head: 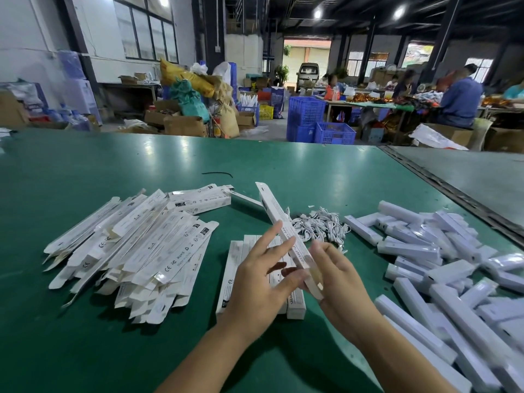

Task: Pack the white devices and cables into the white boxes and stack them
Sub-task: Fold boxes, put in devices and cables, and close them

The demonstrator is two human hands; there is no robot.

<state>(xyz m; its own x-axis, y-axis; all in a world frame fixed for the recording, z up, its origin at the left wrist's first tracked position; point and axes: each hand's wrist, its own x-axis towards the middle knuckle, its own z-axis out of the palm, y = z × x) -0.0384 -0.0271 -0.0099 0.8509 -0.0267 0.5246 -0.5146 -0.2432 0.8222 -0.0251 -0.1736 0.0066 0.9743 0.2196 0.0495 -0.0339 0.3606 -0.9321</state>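
Over the green table (283,165), the right hand (338,279) grips a white box (279,217); the left hand (262,279), fingers (271,236) straight, touches it.

Dim warehouse, green table (113,165), blue crates (306,114), 3 ceiling lights (317,14).

We had both hands bare, the left hand (255,279) and the right hand (337,276). Our forearms (204,358) were bare as well, as far as we could see.
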